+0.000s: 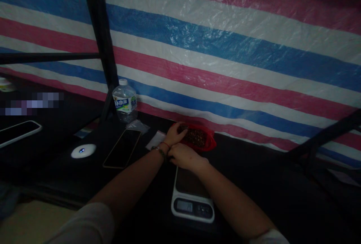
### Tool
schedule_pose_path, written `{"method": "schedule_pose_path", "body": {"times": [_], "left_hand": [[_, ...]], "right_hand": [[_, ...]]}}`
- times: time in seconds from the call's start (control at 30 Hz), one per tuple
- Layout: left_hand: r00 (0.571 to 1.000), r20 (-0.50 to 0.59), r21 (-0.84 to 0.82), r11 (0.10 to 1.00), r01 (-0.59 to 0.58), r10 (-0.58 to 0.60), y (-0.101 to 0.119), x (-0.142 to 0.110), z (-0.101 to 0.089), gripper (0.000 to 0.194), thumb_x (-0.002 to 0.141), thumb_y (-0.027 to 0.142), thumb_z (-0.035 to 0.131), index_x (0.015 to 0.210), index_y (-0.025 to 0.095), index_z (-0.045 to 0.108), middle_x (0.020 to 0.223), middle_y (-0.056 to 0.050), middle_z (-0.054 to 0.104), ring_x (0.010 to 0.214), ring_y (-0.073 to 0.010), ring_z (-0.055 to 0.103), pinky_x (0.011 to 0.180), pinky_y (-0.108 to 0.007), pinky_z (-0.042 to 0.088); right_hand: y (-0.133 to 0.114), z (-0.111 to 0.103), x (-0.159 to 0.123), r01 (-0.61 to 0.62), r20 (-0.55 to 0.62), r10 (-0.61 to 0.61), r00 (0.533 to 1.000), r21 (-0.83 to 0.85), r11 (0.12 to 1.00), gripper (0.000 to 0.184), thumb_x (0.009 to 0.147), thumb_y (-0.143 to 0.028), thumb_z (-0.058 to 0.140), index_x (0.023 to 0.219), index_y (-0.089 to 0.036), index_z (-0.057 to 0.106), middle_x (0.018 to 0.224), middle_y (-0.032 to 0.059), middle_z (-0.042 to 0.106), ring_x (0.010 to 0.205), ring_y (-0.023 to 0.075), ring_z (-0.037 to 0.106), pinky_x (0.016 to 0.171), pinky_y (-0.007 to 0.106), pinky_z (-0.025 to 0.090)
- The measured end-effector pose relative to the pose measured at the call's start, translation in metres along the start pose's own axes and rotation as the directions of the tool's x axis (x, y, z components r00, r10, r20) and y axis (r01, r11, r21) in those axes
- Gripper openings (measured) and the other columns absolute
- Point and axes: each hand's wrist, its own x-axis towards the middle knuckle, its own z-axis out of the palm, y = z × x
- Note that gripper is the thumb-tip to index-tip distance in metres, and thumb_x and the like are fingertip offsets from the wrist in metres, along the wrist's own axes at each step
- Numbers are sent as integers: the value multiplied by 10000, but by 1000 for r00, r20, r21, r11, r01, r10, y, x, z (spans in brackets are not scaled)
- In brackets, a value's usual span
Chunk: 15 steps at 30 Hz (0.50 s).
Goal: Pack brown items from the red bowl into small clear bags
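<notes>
My left hand (175, 134) reaches into the near left corner of a red tray (210, 144) filled with small dark brown pieces; its fingers curl into the contents and what they grip is hidden. A bracelet sits on that wrist. My right hand (184, 157) lies just in front of the tray, over the far end of a white kitchen scale (192, 199), fingers curled down; whether it holds anything cannot be seen. The two hands almost touch.
A dark phone (122, 148) lies left of the hands, a white round device (83, 150) farther left, a water bottle (125, 102) behind them. A white paper (156, 139) lies by the tray. Another phone (18, 132) sits far left. A striped tarp (225, 48) and black poles (101, 37) close the back.
</notes>
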Motion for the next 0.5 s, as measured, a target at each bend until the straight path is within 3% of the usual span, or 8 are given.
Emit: {"method": "schedule_pose_path", "body": {"times": [0.2, 0.3, 0.4, 0.43, 0.5], "left_hand": [[999, -32, -31, 999, 30, -31, -2, -1, -3, 355, 801, 300, 612, 1126, 161, 582, 1073, -81, 660, 973, -192, 626, 898, -350, 500], [1000, -21, -36, 999, 21, -22, -5, 0, -2, 373, 791, 308, 619, 1132, 162, 583, 1077, -83, 660, 971, -194, 629, 895, -348, 498], [1000, 4, -47, 999, 19, -19, -7, 0, -1, 404, 765, 311, 641, 1131, 149, 586, 1071, -92, 662, 968, -204, 629, 896, -360, 497], [1000, 24, -61, 998, 9, -7, -6, 0, -1, 420, 753, 307, 651, 1135, 145, 583, 1068, -94, 663, 969, -208, 629, 899, -364, 496], [997, 75, -79, 996, -31, 37, -4, 0, 0, 448, 745, 302, 655, 1156, 146, 571, 1086, -94, 660, 990, -212, 624, 915, -372, 490]], "right_hand": [[-8, 10, 6, -32, 31, 37, 999, -137, 990, 209, 839, -165, 512, 892, -150, 713, 893, 95, 713, 822, 205, 658, 703, 277, 463], [-4, 2, -2, 20, -4, -20, 1000, -82, 996, 166, 828, -204, 558, 842, -155, 716, 847, 79, 711, 790, 190, 649, 712, 274, 461], [13, -16, -14, 92, -202, -72, 977, 94, 991, 134, 832, -203, 581, 857, -174, 710, 861, 42, 701, 817, 154, 628, 778, 257, 449], [22, -23, -18, 75, -311, -29, 950, 136, 988, 126, 831, -197, 588, 868, -175, 707, 879, 40, 696, 851, 154, 619, 814, 263, 441], [42, -35, -21, -29, -516, 120, 848, 181, 983, 126, 838, -203, 592, 890, -174, 703, 925, 52, 680, 910, 162, 593, 871, 289, 419]]}}
